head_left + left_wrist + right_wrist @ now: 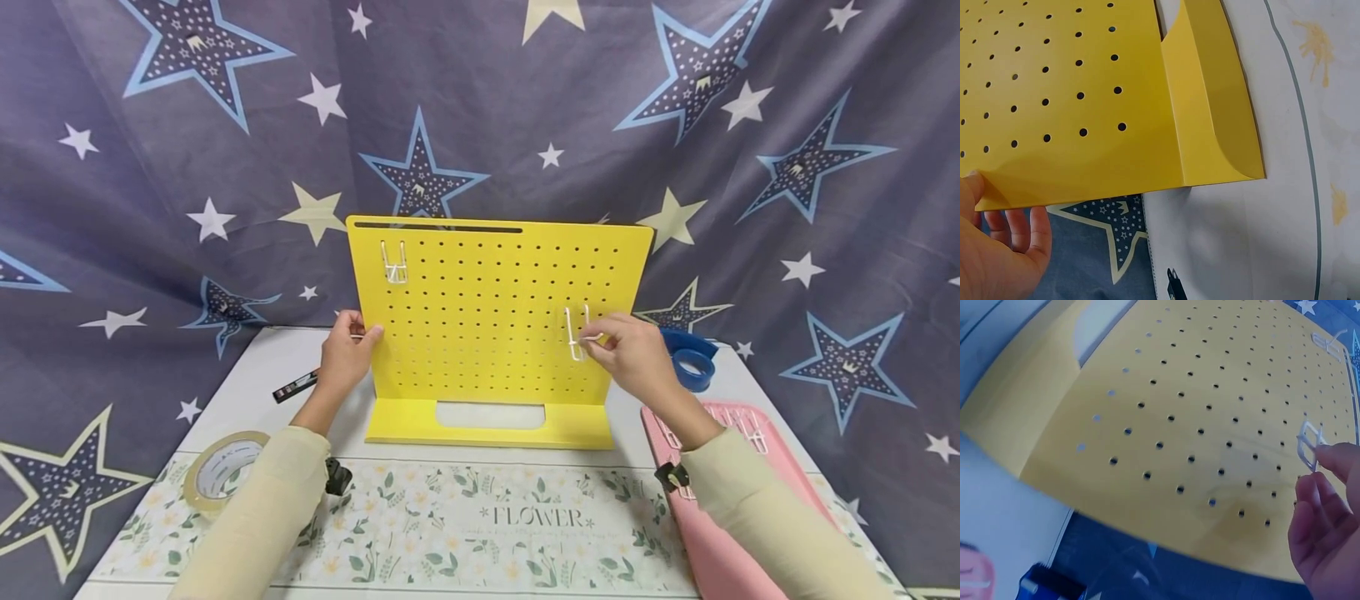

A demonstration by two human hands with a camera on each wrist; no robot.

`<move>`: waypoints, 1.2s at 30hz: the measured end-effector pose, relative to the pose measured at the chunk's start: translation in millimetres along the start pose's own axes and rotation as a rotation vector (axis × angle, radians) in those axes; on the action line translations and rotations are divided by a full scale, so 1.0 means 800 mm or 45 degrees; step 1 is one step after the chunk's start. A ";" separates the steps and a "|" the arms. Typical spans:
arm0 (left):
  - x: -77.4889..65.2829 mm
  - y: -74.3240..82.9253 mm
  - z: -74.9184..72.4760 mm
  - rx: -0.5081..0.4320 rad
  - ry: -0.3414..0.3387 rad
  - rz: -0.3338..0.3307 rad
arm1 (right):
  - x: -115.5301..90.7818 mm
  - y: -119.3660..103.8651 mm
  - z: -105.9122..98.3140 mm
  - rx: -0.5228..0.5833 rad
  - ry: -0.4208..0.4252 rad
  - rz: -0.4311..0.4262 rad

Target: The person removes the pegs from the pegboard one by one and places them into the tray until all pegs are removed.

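Note:
A yellow pegboard (487, 333) stands upright on its folded base. My left hand (347, 350) grips its left edge, thumb on the front and fingers behind, as the left wrist view also shows. At the board's right side my right hand (628, 350) pinches a white wire pegboard hook (573, 337) between thumb and fingertips. That hook lies against the front of the board; in the right wrist view its looped end (1307, 447) shows beside the thumb. A second white hook (394, 265) hangs in the holes at the upper left.
A pink tray (720, 517) with several white hooks (750, 427) lies at the right. Behind it stands a blue tape dispenser (692, 362). At the left are a tape roll (217, 475) and a black pen-like item (295, 387). A flowered mat (420, 533) spans the table front.

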State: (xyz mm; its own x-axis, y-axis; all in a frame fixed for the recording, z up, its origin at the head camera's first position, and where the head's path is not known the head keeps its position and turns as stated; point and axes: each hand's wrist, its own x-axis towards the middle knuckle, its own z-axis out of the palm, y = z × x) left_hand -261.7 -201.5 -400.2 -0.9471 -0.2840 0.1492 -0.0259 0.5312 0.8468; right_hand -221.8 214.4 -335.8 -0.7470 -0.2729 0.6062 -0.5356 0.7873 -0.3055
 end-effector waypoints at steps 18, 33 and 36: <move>-0.002 0.007 0.000 0.006 0.003 0.000 | -0.074 0.085 -0.069 -0.088 -0.298 0.253; -0.002 0.004 -0.001 0.008 -0.007 0.005 | -0.125 0.147 -0.105 -0.180 -0.384 0.260; -0.002 0.004 -0.002 0.005 -0.004 -0.001 | -0.137 0.154 -0.106 -0.180 -0.428 0.281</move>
State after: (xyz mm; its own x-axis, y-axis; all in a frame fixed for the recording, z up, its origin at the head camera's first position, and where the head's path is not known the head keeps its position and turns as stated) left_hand -260.1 -200.5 -396.8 -0.9482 -0.2817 0.1469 -0.0277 0.5340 0.8450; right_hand -172.7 388.5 -377.3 -0.9372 -0.2358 0.2569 -0.3063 0.9088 -0.2833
